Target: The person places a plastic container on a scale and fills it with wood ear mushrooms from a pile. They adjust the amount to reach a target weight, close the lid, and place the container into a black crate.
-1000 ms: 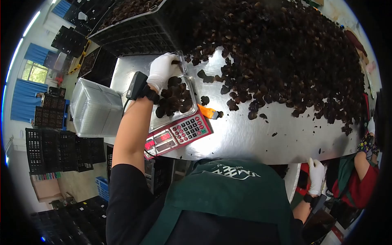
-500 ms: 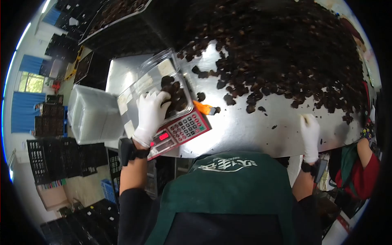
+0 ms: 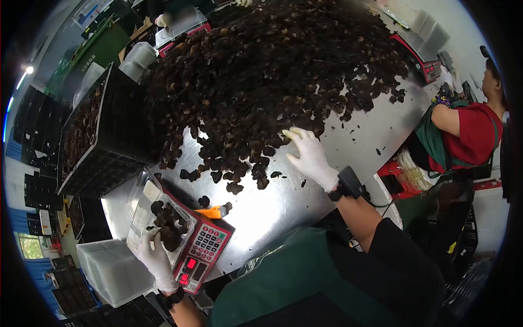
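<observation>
My left hand [image 3: 151, 255], in a white glove, rests at the near edge of a clear plastic tray [image 3: 188, 220] on a red scale [image 3: 208, 242] with lit red digits. Dark, curled pieces [image 3: 168, 220] lie in the tray beside its fingers; whether the fingers grip anything is hidden. My right hand [image 3: 309, 155], also gloved, reaches to the near edge of a big pile of dark pieces [image 3: 256, 82]. Its thumb and fingers are apart, with nothing seen between them.
An orange tool [image 3: 211, 212] lies beside the scale. A black crate [image 3: 117, 125] of dark pieces stands left, above stacked clear containers [image 3: 117, 270]. At right, a co-worker [image 3: 468, 128] stands near another scale [image 3: 419, 60]. Further gloved hands show at the top.
The view has swung right. My right hand has moved from the bare metal near the table's edge up to the pile, its fingers now spread. My left hand remains at the tray, nearer its edge.
</observation>
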Available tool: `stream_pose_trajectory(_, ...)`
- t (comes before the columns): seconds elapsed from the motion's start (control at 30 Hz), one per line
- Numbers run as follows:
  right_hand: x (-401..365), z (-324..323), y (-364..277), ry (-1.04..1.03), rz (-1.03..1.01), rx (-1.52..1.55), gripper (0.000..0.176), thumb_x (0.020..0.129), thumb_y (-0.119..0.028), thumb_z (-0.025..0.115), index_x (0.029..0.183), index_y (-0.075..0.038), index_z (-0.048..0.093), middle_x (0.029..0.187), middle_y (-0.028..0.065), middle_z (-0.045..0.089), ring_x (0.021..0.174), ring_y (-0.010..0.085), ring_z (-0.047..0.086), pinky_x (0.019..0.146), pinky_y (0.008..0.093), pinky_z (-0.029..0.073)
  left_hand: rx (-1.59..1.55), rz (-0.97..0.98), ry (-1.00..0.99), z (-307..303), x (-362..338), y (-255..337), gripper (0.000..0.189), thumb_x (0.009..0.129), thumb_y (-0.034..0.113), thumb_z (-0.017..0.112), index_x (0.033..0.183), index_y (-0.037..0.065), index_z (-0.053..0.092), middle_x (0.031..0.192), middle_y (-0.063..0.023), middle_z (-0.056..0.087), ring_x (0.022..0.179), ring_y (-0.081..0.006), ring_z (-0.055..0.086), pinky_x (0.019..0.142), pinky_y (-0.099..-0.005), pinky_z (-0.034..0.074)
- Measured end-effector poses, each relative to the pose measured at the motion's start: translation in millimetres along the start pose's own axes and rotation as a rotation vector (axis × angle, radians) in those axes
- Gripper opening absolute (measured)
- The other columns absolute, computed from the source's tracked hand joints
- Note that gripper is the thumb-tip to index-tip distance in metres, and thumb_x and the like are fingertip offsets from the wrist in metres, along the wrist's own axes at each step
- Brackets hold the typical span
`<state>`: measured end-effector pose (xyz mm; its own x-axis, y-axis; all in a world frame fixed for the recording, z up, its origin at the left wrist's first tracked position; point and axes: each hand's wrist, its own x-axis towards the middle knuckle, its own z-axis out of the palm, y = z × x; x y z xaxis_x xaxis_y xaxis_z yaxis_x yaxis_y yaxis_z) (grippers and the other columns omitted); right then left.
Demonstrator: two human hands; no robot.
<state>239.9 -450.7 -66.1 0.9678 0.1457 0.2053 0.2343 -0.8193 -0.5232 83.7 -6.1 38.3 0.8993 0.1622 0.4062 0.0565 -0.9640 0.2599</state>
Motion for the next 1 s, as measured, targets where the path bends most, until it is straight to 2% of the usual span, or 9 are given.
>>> stream_pose_trajectory(0.1, 32, 14, -3, 0.036, -0.12, -0.063, 0.074, 0.075, -0.022, 0.076, 0.143, -0.016, 0.048, 0.143, 0.0138, 0.047, 0.133, 0.0335, 0.043, 0.111, 0.0458, 0.036, 0.013, -0.066, -0.166, 8, -3, 0, 0.018, 0.087, 0.0, 0.064, 0.104, 0.005, 0.069, 0.095, -0.0117, 0.07, 0.095, -0.0295, 0.065, 0.086, -0.0393, 0.047)
stream_pose_trajectory(0.13, 44, 23, -2, 0.0, -0.185, -0.103, 0.079, 0.074, -0.026, 0.078, 0.146, -0.018, 0.045, 0.147, 0.0148, 0.043, 0.137, 0.0344, 0.039, 0.114, 0.0487, 0.031, -0.018, -0.069, -0.236, 8, -3, 0, 0.025, 0.09, 0.002, 0.062, 0.115, 0.005, 0.065, 0.109, -0.0149, 0.067, 0.106, -0.0312, 0.062, 0.091, -0.0397, 0.046)
stream_pose_trajectory(0.4, 132, 64, -36, -0.045, -0.226, -0.126, 0.072, 0.081, -0.044, 0.07, 0.146, -0.028, 0.046, 0.152, 0.0181, 0.039, 0.136, 0.0397, 0.04, 0.11, 0.0563, 0.033, 0.016, -0.184, -0.058, -1, -18, 26, 0.04, 0.09, 0.002, 0.061, 0.13, 0.005, 0.057, 0.131, -0.0152, 0.056, 0.123, -0.0337, 0.054, 0.103, -0.039, 0.043)
stream_pose_trajectory(0.5, 115, 76, -38, 0.051, -0.354, -0.13, 0.064, 0.083, -0.036, 0.068, 0.143, -0.026, 0.05, 0.149, 0.0174, 0.042, 0.131, 0.038, 0.044, 0.102, 0.0533, 0.04, -0.008, -0.175, 0.002, 1, -26, 26, 0.042, 0.087, -0.003, 0.061, 0.128, 0.0, 0.057, 0.132, -0.0174, 0.056, 0.123, -0.0351, 0.055, 0.104, -0.0415, 0.043)
stream_pose_trajectory(0.63, 93, 89, -14, 0.068, -0.286, -0.098, 0.027, 0.085, -0.027, 0.067, 0.11, -0.016, 0.067, 0.123, 0.0111, 0.058, 0.104, 0.0309, 0.058, 0.082, 0.0469, 0.052, -0.086, -0.196, 0.067, 9, -36, 18, 0.039, 0.085, -0.006, 0.06, 0.124, -0.002, 0.059, 0.128, -0.0196, 0.056, 0.12, -0.0363, 0.054, 0.104, -0.0418, 0.042)
stream_pose_trajectory(0.67, 102, 86, -9, 0.082, -0.289, -0.051, 0.022, 0.084, -0.026, 0.067, 0.103, -0.015, 0.067, 0.116, 0.0099, 0.059, 0.099, 0.0298, 0.059, 0.079, 0.0454, 0.053, 0.076, -0.013, 0.13, -13, -20, 46, 0.033, 0.092, 0.009, 0.066, 0.124, 0.001, 0.065, 0.128, -0.0152, 0.064, 0.117, -0.0298, 0.059, 0.098, -0.0362, 0.051)
stream_pose_trajectory(0.77, 123, 93, -5, 0.157, -0.349, 0.02, 0.01, 0.081, -0.021, 0.069, 0.085, -0.011, 0.068, 0.09, 0.0056, 0.06, 0.084, 0.0267, 0.064, 0.069, 0.0392, 0.055, -0.129, -0.191, 0.121, 12, -40, 17, 0.039, 0.085, -0.007, 0.06, 0.124, -0.001, 0.06, 0.127, -0.019, 0.056, 0.119, -0.0359, 0.054, 0.103, -0.0416, 0.042)
stream_pose_trajectory(0.93, 148, 46, -28, 0.18, -0.169, 0.206, 0.01, 0.08, -0.019, 0.07, 0.083, -0.011, 0.074, 0.085, 0.0094, 0.067, 0.081, 0.03, 0.066, 0.073, 0.0387, 0.054, 0.019, -0.201, 0.141, -7, -48, 15, 0.041, 0.082, -0.005, 0.063, 0.122, 0.002, 0.061, 0.127, -0.0177, 0.058, 0.118, -0.0358, 0.055, 0.1, -0.0429, 0.042)
stream_pose_trajectory(1.0, 157, 30, -33, 0.043, -0.061, 0.441, 0.015, 0.086, -0.02, 0.068, 0.088, -0.007, 0.075, 0.09, 0.008, 0.072, 0.087, 0.0228, 0.07, 0.078, 0.0361, 0.055, 0.01, -0.199, 0.207, -4, -51, 5, 0.04, 0.083, -0.004, 0.063, 0.122, 0.002, 0.062, 0.127, -0.017, 0.058, 0.118, -0.0353, 0.056, 0.099, -0.0432, 0.042)
